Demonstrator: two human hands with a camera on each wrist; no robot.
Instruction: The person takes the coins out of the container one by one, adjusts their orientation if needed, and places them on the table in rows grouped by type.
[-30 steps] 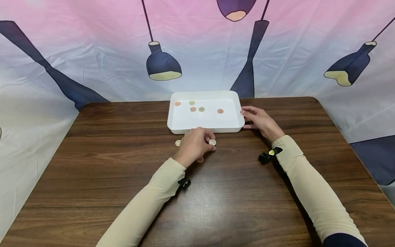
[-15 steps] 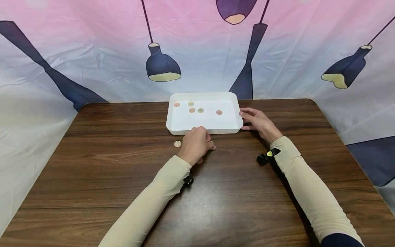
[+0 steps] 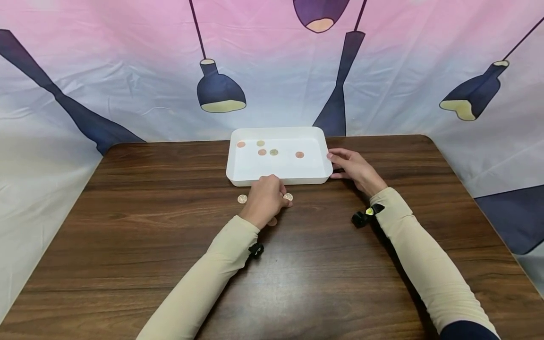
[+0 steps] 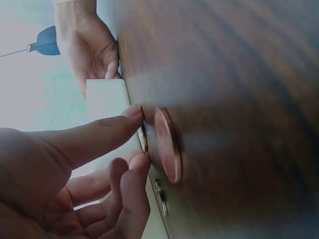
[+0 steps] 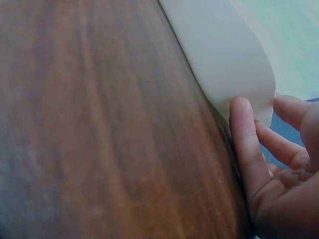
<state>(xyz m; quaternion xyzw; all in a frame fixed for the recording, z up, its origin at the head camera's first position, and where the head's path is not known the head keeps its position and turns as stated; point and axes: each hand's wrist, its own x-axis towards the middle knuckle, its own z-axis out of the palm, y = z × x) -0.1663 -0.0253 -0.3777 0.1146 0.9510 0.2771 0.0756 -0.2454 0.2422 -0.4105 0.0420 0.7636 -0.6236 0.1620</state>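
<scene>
1. Copper coin [image 3: 272, 221] lies nearest, flat on the table [image 3: 289, 288], partly covered from above by the left hand [image 3: 264, 198].
2. That hand is narrow: thumb and fingertip pinch a shiny coin [image 3: 288, 197] by opposite edges, probably because so thin a disc offers little else to grip. Whether it touches the table I cannot tell.
3. Left of the hand, a gold-toned coin [image 3: 242, 199] rests untouched.
4. Just beyond stands a white tray [image 3: 306, 181], within easy reach of both hands.
5. At its right end, the right hand [image 3: 356, 169] touches wall and rim with spread, fairly straight fingers, presumably steadying it on the smooth tabletop.
6. Inside, three copper coins [image 3: 261, 152] and two golden coins [image 3: 274, 152] lie apart; raised walls should contain them.
7. Farthest hangs a lamp-printed backdrop [image 3: 276, 85].
</scene>
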